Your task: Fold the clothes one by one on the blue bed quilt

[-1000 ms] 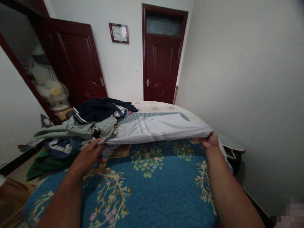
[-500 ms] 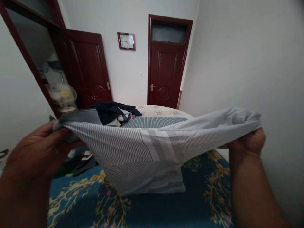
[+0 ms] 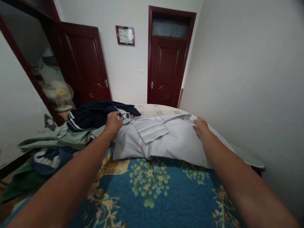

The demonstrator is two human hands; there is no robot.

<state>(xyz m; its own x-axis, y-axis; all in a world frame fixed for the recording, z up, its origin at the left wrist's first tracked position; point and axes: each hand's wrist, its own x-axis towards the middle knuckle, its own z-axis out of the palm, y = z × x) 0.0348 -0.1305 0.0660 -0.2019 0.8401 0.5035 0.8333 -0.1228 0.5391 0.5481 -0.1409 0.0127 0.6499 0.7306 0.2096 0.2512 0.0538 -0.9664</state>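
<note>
A light grey striped cloth (image 3: 175,142) lies spread over the far part of the blue floral bedcover (image 3: 180,190), with a banded flap folded on top near its middle. At the cloth's far left corner, my left hand (image 3: 114,122) has its fingers pressed together, beside the dark clothes; what they grip is too small to make out. My right hand (image 3: 201,126) is at the far right part of the cloth, fingers bent onto its edge, and the contact under the fingertips is hard to see.
Dark navy clothes (image 3: 95,114), a pale green garment (image 3: 61,136) and other clothing are heaped at the left. Beyond the cloth is a pale patterned surface (image 3: 152,109). A fan (image 3: 59,91) stands by the open door (image 3: 85,60), and a wall rises at the right.
The cloth, held stretched in the air before, now lies spread on the bed. Both hands have moved forward and closer together. More of the clothes heap and bedcover shows.
</note>
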